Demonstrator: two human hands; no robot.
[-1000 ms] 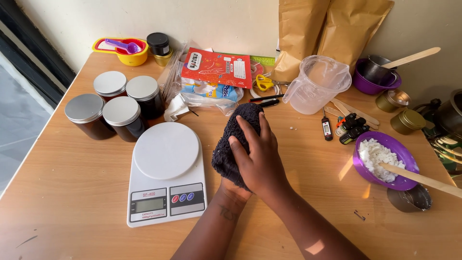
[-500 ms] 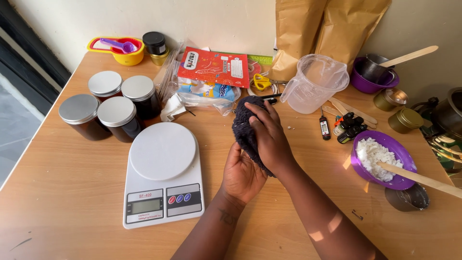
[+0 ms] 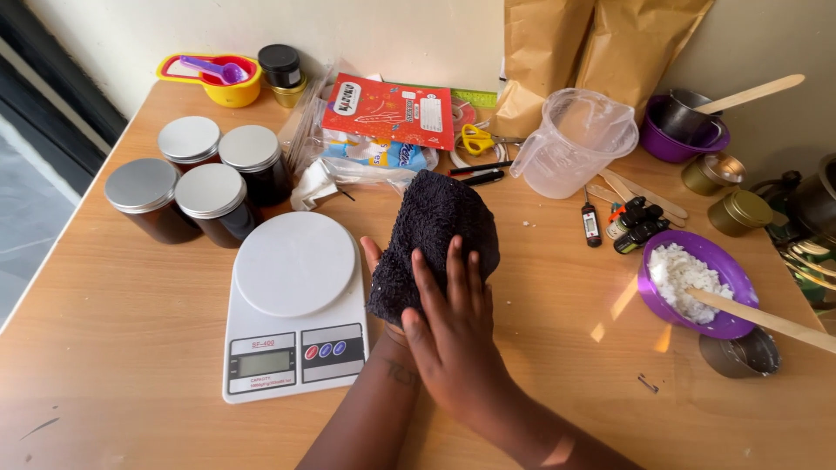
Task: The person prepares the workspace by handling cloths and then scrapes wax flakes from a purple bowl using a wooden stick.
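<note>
My right hand (image 3: 457, 335) lies flat, fingers spread, on a dark terry cloth (image 3: 435, 239) at the middle of the wooden table (image 3: 113, 365), pressing rather than gripping it. My left hand (image 3: 374, 257) is almost wholly under the cloth, with only a fingertip showing at its left edge, so I cannot tell whether it is clutching the fabric or just supporting it. The cloth sits just beside the white kitchen scale (image 3: 296, 300), its left edge close to the round weighing plate. I judge the risks to be close ones: a sideways sweep could nudge the scale, and a push away from me could carry the cloth into the clear plastic jug (image 3: 575, 144) or the pens (image 3: 479, 172) lying just behind it. To my right, the purple bowl of white flakes (image 3: 697, 278) holds a wooden stick (image 3: 766, 320) that juts over its rim; a careless forearm could catch it and scatter the flakes. The four lidded dark jars (image 3: 196, 178) stand well apart to the left.
</note>
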